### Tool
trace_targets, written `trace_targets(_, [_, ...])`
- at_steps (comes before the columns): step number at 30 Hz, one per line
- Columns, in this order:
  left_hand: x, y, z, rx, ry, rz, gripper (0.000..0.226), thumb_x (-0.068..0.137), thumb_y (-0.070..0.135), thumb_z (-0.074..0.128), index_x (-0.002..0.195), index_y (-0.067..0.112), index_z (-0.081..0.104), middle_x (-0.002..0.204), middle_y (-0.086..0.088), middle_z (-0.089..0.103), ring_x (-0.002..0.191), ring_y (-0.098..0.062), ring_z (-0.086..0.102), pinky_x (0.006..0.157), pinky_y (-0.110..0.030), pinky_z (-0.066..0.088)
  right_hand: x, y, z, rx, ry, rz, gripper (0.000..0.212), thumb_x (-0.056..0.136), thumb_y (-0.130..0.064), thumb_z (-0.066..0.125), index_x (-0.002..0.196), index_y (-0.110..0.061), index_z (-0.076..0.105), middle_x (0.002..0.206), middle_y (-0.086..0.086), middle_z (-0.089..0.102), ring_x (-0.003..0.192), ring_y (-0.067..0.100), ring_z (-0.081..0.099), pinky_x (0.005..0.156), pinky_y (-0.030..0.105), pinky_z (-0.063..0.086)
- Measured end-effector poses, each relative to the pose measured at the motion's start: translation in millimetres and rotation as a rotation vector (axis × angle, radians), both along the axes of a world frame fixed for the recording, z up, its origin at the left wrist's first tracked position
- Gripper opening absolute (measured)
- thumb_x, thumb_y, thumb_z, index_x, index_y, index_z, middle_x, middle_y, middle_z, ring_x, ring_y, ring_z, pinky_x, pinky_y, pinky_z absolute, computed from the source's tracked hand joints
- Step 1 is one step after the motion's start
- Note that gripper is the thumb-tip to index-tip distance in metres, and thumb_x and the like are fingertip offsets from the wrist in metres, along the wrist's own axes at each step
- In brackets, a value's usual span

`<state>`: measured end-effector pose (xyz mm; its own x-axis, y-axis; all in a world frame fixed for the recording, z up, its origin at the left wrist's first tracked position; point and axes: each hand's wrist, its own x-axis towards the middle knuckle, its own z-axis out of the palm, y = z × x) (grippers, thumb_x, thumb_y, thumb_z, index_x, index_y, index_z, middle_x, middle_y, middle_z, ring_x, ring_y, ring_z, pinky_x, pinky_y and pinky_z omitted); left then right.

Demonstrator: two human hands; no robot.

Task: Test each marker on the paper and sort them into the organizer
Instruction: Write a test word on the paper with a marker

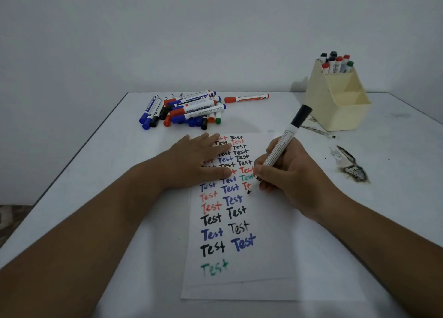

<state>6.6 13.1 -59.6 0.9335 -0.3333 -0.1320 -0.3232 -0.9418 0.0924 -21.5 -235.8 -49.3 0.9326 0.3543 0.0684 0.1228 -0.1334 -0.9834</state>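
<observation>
A white paper (268, 257) lies in front of me, covered with many "Test" words in black, blue, red and green. My left hand (199, 160) rests flat on its upper left part, fingers straight. My right hand (285, 173) grips a black marker (282, 147) with its cap on the back end and its tip touching the paper in the right column. A pile of capped markers (184, 110) lies at the back of the table. The cream organizer (335, 106) stands at the back right, with several markers (335, 63) upright in its rear compartment.
One red marker (247, 98) lies apart, right of the pile. Dark scorched or peeled patches (351, 165) mark the white table (107, 173) right of the paper. The table's left edge runs diagonally; a plain wall stands behind.
</observation>
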Motion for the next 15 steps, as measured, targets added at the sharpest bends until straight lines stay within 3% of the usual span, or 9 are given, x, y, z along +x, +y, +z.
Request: trace_targets(15, [-1.3, -0.3, 0.9, 0.013, 0.009, -0.010, 0.085, 0.078, 0.083, 0.022, 0.152, 0.045, 0.003, 0.163, 0.009, -0.004, 0.149, -0.013, -0.004, 0.120, -0.042, 0.000, 0.0, -1.3, -2.7, -0.019, -0.075, -0.021, 0.031, 0.090, 0.001, 0.068, 0.099, -0.018, 0.045, 0.084, 0.008, 0.068, 0.066, 0.019, 0.063, 0.064, 0.029, 0.053])
